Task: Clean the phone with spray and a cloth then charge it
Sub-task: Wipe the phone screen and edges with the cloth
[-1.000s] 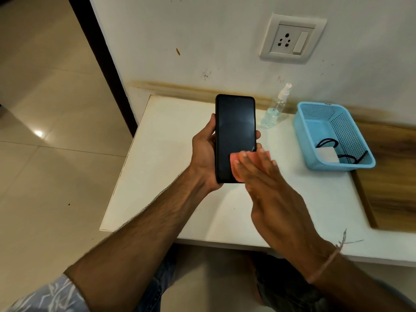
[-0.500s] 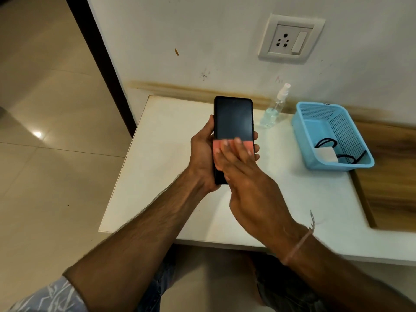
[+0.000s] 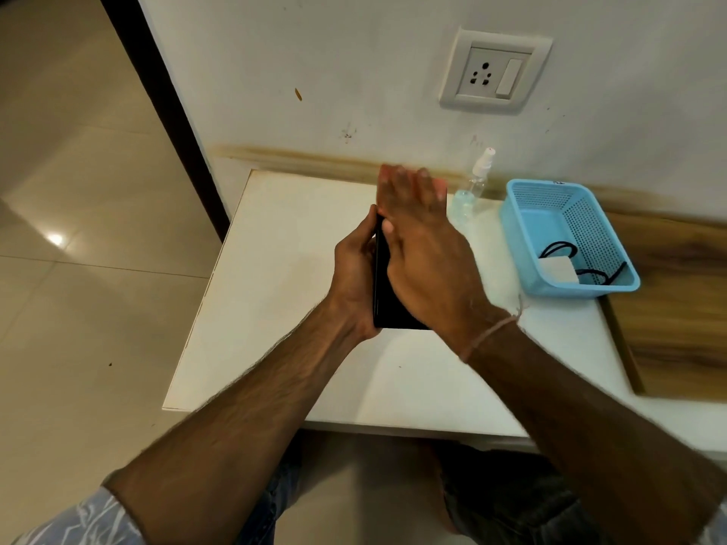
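Note:
My left hand (image 3: 354,273) grips a black phone (image 3: 387,308) by its left edge, upright above the white table (image 3: 275,308). My right hand (image 3: 425,249) lies flat on the screen and covers most of it, pressing a pink cloth (image 3: 440,186) whose edge peeks out under the blurred fingertips at the phone's top. A small clear spray bottle (image 3: 472,186) with a white nozzle stands by the wall behind the hands. A white charger (image 3: 558,269) with a black cable (image 3: 590,275) lies in the blue basket (image 3: 527,238).
A white wall socket with a switch (image 3: 493,72) sits on the wall above the bottle. A wooden board (image 3: 676,308) lies right of the basket. The table's left edge drops to a tiled floor (image 3: 78,269).
My right hand has slid the pink cloth up the screen, from the phone's lower part to its top end. The left hand holds the phone in about the same place.

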Demonstrator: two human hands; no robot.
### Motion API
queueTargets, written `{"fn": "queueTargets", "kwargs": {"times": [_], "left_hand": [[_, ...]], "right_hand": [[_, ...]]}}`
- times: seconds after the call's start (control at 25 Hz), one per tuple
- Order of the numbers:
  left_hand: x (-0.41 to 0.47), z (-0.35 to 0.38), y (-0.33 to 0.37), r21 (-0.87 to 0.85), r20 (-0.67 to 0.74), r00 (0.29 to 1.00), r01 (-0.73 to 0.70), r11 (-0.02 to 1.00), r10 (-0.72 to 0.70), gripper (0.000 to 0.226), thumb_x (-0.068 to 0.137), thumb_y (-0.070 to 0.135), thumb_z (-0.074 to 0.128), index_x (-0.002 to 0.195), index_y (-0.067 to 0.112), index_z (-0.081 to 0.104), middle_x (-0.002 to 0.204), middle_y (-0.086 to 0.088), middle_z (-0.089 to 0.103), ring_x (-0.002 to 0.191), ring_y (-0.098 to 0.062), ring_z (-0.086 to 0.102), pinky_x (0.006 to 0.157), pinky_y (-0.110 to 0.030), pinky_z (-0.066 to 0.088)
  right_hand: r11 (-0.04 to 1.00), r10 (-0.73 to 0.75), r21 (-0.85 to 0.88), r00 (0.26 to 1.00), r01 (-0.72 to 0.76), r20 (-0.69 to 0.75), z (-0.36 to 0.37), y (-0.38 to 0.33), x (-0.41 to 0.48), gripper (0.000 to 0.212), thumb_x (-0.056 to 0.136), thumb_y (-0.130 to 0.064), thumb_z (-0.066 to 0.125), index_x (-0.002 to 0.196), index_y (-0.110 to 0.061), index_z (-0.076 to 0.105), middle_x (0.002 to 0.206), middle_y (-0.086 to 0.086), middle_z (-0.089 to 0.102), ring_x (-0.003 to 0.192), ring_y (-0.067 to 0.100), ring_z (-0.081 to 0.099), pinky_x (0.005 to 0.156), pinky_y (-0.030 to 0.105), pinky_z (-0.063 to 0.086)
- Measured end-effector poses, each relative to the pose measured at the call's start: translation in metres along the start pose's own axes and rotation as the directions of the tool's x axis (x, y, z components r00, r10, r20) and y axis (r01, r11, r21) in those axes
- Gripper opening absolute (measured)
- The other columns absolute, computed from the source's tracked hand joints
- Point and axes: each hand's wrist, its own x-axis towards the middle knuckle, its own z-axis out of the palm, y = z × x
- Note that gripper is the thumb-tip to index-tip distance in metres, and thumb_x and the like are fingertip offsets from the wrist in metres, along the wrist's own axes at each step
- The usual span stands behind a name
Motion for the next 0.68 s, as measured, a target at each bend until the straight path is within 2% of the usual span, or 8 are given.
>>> {"fn": "queueTargets", "kwargs": {"times": [0.08,0.16,0.28,0.36,0.44,0.56,0.68], "left_hand": [[-0.001,-0.002,0.003,0.002,0.044,0.999,-0.002,1.000,0.002,0.068,0.098,0.058,0.043,0.133,0.003,0.062,0.122,-0.020,0.066,0.109,-0.036,0.063,0.097,-0.044,0.051],[-0.002,-0.003,0.006,-0.001,0.070,0.997,0.017,1.000,-0.017,0.078,0.098,0.062,0.037,0.140,-0.002,0.053,0.120,-0.022,0.062,0.099,-0.036,0.062,0.092,-0.045,0.051],[-0.004,-0.001,0.007,-0.007,0.063,0.997,0.035,0.999,-0.035,0.079,0.097,0.063,0.038,0.140,-0.001,0.053,0.121,-0.021,0.060,0.097,-0.035,0.060,0.093,-0.046,0.048],[-0.003,0.000,0.007,-0.017,0.049,0.998,0.032,0.999,-0.031,0.079,0.097,0.064,0.038,0.141,0.000,0.053,0.123,-0.021,0.060,0.098,-0.035,0.061,0.095,-0.046,0.049],[-0.003,0.000,0.008,-0.034,0.032,0.999,0.017,0.999,-0.016,0.079,0.097,0.063,0.038,0.142,0.000,0.052,0.122,-0.022,0.061,0.098,-0.034,0.062,0.094,-0.045,0.051],[-0.003,0.001,0.008,-0.046,0.012,1.000,0.013,0.999,-0.013,0.078,0.097,0.062,0.042,0.144,0.000,0.050,0.126,-0.023,0.061,0.107,-0.035,0.062,0.095,-0.042,0.053],[0.001,-0.005,0.011,-0.081,-0.052,0.998,-0.049,0.995,0.045,0.066,0.098,0.058,0.048,0.136,0.006,0.062,0.130,-0.017,0.065,0.116,-0.031,0.064,0.100,-0.041,0.052]], "right_hand": [[0.996,-0.092,0.021,0.995,0.092,0.026,0.011,-0.004,-0.032,0.055,0.099,-0.009,0.041,0.149,-0.013,0.020,0.154,-0.004,0.007,0.147,0.021,0.005,0.118,0.047,0.022],[0.986,-0.164,-0.007,0.985,0.165,0.047,0.018,-0.001,-0.077,0.054,0.098,-0.016,0.040,0.148,-0.014,0.019,0.155,-0.002,0.012,0.147,0.023,0.011,0.115,0.047,0.029],[0.991,-0.094,-0.077,0.982,0.108,0.165,0.018,0.009,-0.131,0.062,0.099,-0.039,0.035,0.154,-0.020,0.012,0.161,-0.003,0.009,0.148,0.020,0.009,0.111,0.041,0.035],[0.981,-0.107,-0.139,0.971,0.138,0.216,0.015,0.012,-0.141,0.068,0.096,-0.042,0.036,0.154,-0.019,0.010,0.161,-0.002,0.008,0.148,0.021,0.009,0.114,0.045,0.030],[0.968,-0.144,-0.169,0.965,0.183,0.220,0.009,0.011,-0.126,0.070,0.094,-0.037,0.042,0.153,-0.016,0.011,0.160,0.000,0.008,0.148,0.023,0.009,0.114,0.047,0.027],[0.995,-0.092,-0.011,0.962,0.098,0.257,-0.006,0.009,-0.074,0.082,0.091,-0.036,0.056,0.154,-0.018,0.006,0.161,-0.003,0.000,0.148,0.016,-0.005,0.117,0.042,0.027],[0.992,-0.122,0.070,0.933,0.104,0.338,-0.014,0.013,-0.019,0.084,0.093,-0.043,0.054,0.154,-0.021,0.000,0.161,-0.006,-0.007,0.147,0.011,-0.013,0.121,0.037,0.009]]}}
